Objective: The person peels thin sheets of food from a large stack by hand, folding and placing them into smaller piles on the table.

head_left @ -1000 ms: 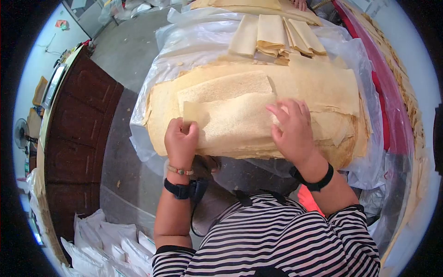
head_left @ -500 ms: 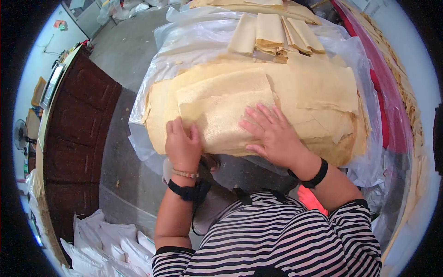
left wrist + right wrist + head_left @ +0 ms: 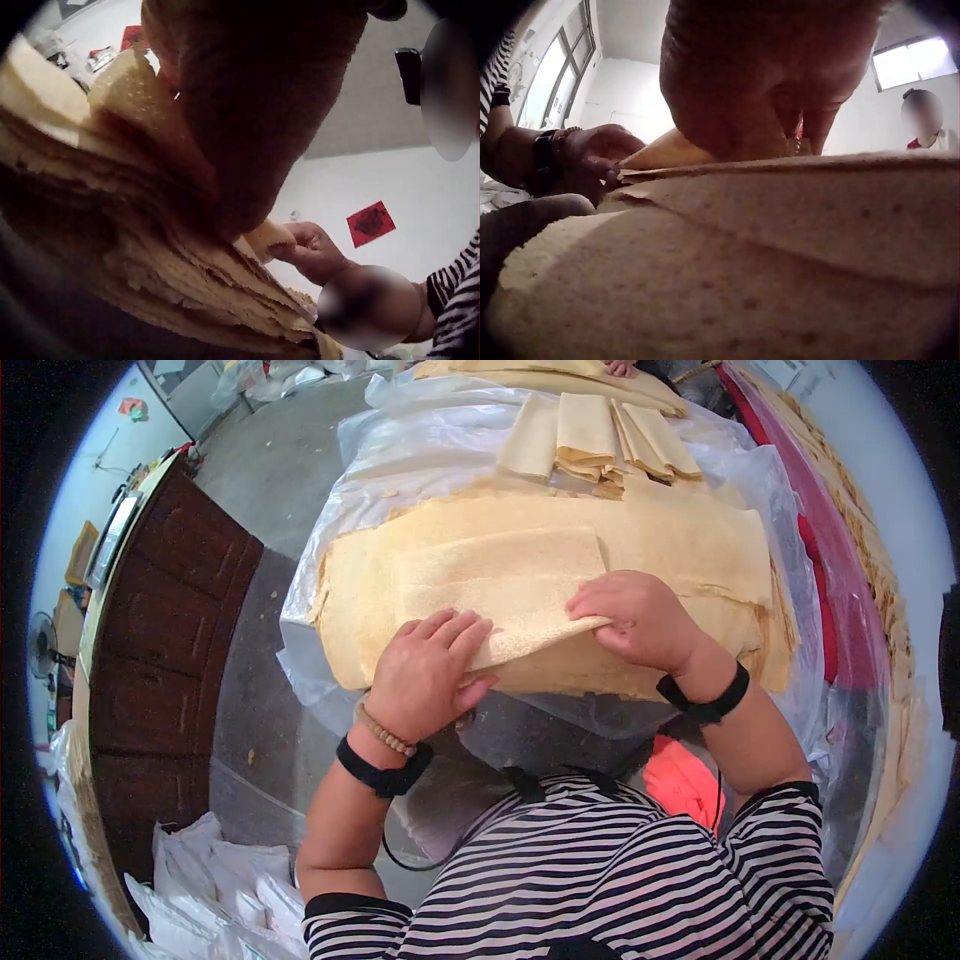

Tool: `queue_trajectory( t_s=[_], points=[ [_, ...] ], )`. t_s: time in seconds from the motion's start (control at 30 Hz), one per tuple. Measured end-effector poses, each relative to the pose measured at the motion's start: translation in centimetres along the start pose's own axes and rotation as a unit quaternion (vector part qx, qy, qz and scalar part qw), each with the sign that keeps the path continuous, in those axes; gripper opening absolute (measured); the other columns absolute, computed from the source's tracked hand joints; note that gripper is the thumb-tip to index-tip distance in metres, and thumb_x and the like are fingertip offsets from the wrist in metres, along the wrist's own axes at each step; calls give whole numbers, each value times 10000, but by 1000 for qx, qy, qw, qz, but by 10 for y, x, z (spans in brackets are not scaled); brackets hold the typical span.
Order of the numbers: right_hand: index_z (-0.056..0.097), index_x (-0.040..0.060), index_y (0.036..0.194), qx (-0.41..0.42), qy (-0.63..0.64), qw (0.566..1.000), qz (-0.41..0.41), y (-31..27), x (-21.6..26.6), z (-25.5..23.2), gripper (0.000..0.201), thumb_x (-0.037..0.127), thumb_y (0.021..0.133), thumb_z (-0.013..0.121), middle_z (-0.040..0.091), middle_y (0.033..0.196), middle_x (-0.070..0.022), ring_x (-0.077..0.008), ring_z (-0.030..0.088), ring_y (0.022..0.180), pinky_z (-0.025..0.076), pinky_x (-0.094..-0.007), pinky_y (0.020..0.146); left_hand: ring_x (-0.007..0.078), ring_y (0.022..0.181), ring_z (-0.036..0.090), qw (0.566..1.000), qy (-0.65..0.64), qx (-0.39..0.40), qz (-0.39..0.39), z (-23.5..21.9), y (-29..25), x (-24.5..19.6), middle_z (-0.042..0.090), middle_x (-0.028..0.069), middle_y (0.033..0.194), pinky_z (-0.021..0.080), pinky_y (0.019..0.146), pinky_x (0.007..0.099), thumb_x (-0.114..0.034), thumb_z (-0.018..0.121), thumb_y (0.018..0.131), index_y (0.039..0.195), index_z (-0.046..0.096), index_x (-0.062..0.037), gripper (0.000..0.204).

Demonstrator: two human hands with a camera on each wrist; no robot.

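Observation:
A thin pale-yellow sheet (image 3: 510, 590), like bean curd skin, lies on a broad stack of similar sheets (image 3: 360, 570). Its near edge is lifted and folded over in a slanting roll between both hands. My right hand (image 3: 640, 620) pinches the right end of that fold. At the fold's left end my left hand (image 3: 425, 670) holds it, fingers over the top and thumb at the near side. In the right wrist view, the left hand (image 3: 607, 150) is at the pointed end of the fold. The stack's layered edge (image 3: 187, 247) shows below the left hand in the left wrist view.
Several folded sheets (image 3: 585, 435) lie on clear plastic (image 3: 440, 445) behind the stack. Another person's hand (image 3: 620, 366) shows at the far edge. A dark wooden cabinet (image 3: 160, 620) stands left; white sacks (image 3: 215, 890) lie at lower left.
The right hand has gone from open fingers flat on the sheet to pinching its near right edge. That edge has come up into a fold, and the left hand has turned over it.

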State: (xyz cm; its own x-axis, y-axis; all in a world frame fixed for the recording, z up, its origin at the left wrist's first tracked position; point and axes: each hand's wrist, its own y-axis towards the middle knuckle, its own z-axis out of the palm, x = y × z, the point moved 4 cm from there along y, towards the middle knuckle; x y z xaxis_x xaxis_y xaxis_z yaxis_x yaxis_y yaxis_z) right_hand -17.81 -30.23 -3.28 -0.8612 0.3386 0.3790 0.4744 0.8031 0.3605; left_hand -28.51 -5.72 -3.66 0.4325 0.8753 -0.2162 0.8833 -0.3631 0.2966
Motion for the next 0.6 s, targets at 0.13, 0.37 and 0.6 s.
queue_trajectory(
  t_s=[0.13, 0.37, 0.6],
  points=[
    [750, 68, 986, -8, 87, 994, 69, -13, -6, 0, 245, 80, 767, 641, 752, 894, -106, -297, 721, 838, 570, -381, 785, 300, 1106, 681, 999, -4, 35, -15, 9, 1, -11, 703, 89, 1228, 550, 920, 406, -168, 757, 804, 1253, 662, -120, 461],
    [726, -5, 1025, -25, 295, 923, 245, -23, -35, 8, 255, 218, 930, 647, 689, 795, -126, -127, 637, 764, 530, -314, 730, 305, 906, 726, 992, -113, 58, -21, -13, 4, 23, 761, 92, 939, 566, 804, 386, -115, 713, 881, 1063, 744, -57, 193],
    [669, -39, 919, -82, 144, 943, 288, 13, -70, 17, 388, 337, 989, 604, 658, 769, -218, -311, 657, 728, 519, -429, 720, 88, 732, 607, 755, -526, -34, -390, 20, 0, 100, 691, -13, 829, 495, 664, 275, -226, 739, 943, 985, 714, 48, 278]
  ],
)
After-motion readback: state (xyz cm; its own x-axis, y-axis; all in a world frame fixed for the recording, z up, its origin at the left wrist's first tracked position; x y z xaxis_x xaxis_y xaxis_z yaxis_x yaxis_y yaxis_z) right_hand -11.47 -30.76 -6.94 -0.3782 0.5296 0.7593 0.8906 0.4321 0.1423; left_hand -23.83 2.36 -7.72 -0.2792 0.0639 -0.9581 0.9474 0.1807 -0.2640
